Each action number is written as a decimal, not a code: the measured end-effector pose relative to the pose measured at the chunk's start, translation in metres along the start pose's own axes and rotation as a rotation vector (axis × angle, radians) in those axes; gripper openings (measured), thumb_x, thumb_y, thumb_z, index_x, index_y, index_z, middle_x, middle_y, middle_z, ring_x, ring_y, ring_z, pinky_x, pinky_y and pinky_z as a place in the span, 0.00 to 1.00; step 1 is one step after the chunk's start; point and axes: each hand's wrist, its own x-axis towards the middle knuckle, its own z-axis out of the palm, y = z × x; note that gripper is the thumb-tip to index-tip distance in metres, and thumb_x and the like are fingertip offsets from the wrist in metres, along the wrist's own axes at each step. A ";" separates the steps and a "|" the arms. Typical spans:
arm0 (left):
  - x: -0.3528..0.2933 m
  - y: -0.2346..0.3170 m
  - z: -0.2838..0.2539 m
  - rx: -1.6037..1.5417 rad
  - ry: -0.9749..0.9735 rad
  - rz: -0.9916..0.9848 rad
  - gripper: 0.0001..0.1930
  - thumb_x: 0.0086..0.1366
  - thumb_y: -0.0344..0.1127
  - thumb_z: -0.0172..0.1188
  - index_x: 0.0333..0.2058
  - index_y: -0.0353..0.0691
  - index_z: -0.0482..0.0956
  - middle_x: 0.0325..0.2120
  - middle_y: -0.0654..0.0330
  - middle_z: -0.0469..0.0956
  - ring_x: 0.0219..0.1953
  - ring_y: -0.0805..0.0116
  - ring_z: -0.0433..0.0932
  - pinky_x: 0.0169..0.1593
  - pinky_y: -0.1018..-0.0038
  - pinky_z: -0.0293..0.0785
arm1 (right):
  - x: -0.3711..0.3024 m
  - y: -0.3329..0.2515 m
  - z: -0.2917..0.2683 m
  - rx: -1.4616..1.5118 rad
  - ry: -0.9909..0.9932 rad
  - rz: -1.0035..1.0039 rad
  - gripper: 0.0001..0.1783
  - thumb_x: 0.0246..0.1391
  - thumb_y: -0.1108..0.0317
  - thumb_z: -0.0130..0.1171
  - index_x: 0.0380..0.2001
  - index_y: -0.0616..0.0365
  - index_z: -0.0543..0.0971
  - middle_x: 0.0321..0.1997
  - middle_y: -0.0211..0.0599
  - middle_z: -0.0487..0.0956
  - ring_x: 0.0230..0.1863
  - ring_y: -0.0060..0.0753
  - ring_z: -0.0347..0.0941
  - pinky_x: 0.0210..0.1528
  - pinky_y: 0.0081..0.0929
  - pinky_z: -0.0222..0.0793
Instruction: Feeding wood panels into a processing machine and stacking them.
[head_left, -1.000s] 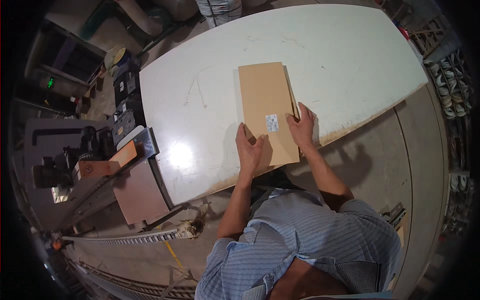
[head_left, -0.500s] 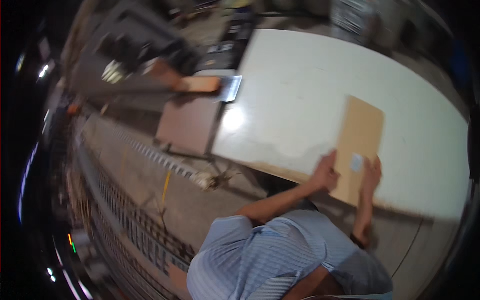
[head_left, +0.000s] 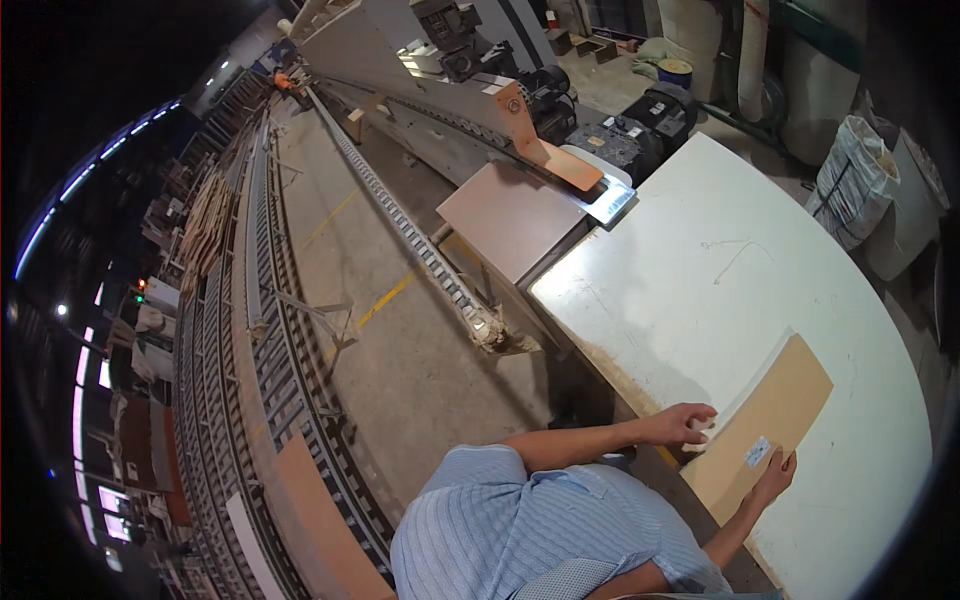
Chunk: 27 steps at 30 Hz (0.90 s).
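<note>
A long beige board (head_left: 775, 420) with a pale edge and a small white label (head_left: 758, 451) lies tilted across the white tabletop (head_left: 700, 270), its near end reaching over the front edge. My right hand (head_left: 773, 480) grips the board's right side close to the label. Beside the opposite side is my left hand (head_left: 683, 424), fingers bent and apart, holding nothing that I can see. Whether its lower fingers touch the board is unclear.
A machine with an orange guard (head_left: 540, 150) adjoins the table's far left corner. Roller conveyors (head_left: 270, 350) and a chain-like rail (head_left: 400, 230) run along the left. Dark motors (head_left: 650, 125) and a white sack (head_left: 855, 180) stand beyond the table.
The view has swung left, bringing the conveyors and machine into sight. My left hand has loosened from the board's side. My right hand remains at the other side.
</note>
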 end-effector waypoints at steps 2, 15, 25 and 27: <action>-0.018 0.007 -0.019 -0.208 0.007 -0.240 0.27 0.65 0.36 0.66 0.59 0.34 0.70 0.50 0.56 0.77 0.50 0.68 0.75 0.52 0.71 0.74 | -0.001 -0.002 0.001 0.027 -0.031 0.010 0.28 0.64 0.66 0.57 0.63 0.68 0.67 0.59 0.43 0.75 0.54 0.33 0.74 0.56 0.28 0.70; -0.104 0.020 -0.099 -0.102 0.601 -0.066 0.17 0.68 0.36 0.61 0.51 0.32 0.78 0.42 0.57 0.82 0.44 0.70 0.80 0.50 0.74 0.76 | -0.072 -0.079 0.079 -0.288 0.107 -0.444 0.24 0.64 0.65 0.55 0.61 0.63 0.71 0.61 0.48 0.73 0.60 0.44 0.70 0.64 0.35 0.64; -0.253 -0.096 -0.164 0.418 0.697 -0.337 0.22 0.65 0.47 0.65 0.46 0.33 0.80 0.32 0.57 0.82 0.36 0.68 0.80 0.43 0.70 0.76 | -0.087 -0.014 0.238 -0.202 -0.266 -0.556 0.17 0.55 0.69 0.64 0.48 0.60 0.80 0.46 0.43 0.78 0.47 0.39 0.76 0.49 0.32 0.74; -0.328 -0.182 -0.176 0.461 0.499 -0.735 0.26 0.61 0.58 0.64 0.44 0.39 0.82 0.39 0.52 0.83 0.40 0.55 0.83 0.43 0.62 0.78 | -0.114 -0.012 0.270 -0.202 -0.319 -0.577 0.13 0.53 0.71 0.64 0.43 0.58 0.81 0.43 0.41 0.79 0.45 0.40 0.76 0.48 0.34 0.73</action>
